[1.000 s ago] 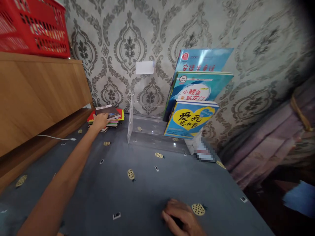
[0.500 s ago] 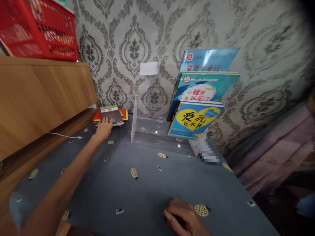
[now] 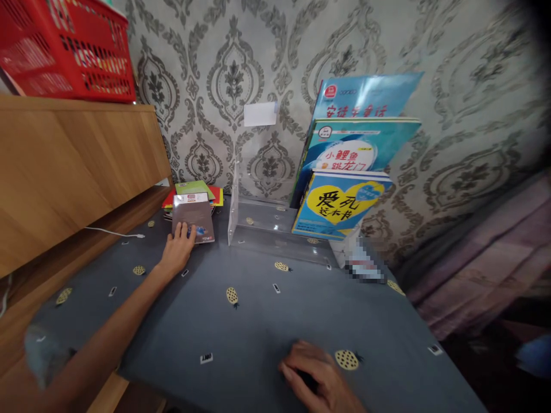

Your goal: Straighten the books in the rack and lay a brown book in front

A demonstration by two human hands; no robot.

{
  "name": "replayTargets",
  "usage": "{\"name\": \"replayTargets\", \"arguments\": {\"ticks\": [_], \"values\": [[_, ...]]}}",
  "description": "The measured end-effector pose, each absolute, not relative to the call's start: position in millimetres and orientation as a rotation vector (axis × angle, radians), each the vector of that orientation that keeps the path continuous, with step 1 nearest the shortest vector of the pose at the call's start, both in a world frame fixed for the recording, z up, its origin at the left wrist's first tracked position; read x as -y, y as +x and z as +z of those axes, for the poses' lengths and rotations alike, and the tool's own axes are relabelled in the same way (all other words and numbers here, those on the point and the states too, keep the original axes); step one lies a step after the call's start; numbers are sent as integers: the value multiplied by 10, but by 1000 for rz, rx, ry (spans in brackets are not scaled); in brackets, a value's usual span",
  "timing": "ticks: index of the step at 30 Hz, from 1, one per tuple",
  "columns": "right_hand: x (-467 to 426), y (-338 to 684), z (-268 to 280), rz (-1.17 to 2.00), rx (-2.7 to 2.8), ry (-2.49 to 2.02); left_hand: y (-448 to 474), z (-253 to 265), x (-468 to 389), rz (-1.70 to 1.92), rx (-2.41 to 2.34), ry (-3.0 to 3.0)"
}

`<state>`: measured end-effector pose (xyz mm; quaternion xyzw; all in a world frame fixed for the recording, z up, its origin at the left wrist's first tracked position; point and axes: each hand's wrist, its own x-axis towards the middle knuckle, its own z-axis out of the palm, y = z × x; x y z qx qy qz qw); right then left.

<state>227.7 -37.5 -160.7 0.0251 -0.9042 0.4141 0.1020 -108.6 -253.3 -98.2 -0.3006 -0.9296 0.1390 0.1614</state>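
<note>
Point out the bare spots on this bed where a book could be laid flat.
Free: the sheet between the left hand and right hand, and the clear rack's left half. Crowded: the book stack by the headboard, and the rack's right end under three books.

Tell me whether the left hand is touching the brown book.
Touching. The head view shows the left hand with its fingers lying flat on the lower edge of the brown book's cover, with no gap between them.

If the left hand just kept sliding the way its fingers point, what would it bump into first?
The left hand already rests on the brown book. Straight on, it would probably meet the stack of coloured books behind that, then the patterned wall; depth is hard to judge.
</note>
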Motion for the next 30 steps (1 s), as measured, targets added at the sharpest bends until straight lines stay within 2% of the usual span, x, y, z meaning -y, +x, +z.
{"name": "replayTargets", "arguments": {"ticks": [7,14,19,24,30], "values": [[422,2246,-1463,1201,2723,135,-711,-1069,2761,385,2711,-930],[451,2223,-1398,1216,2677,187,-520,-1244,3057,174,2885,-1059],[463,2209,-1389,1242,2630,219,-932,-1135,3125,-49,2910,-1353],[462,2207,-1364,1225,2680,195,-1574,-1195,2908,-150,2921,-891],[474,2215,-1341,1222,2666,180,-1782,-1398,2826,-190,2861,-858]]}}
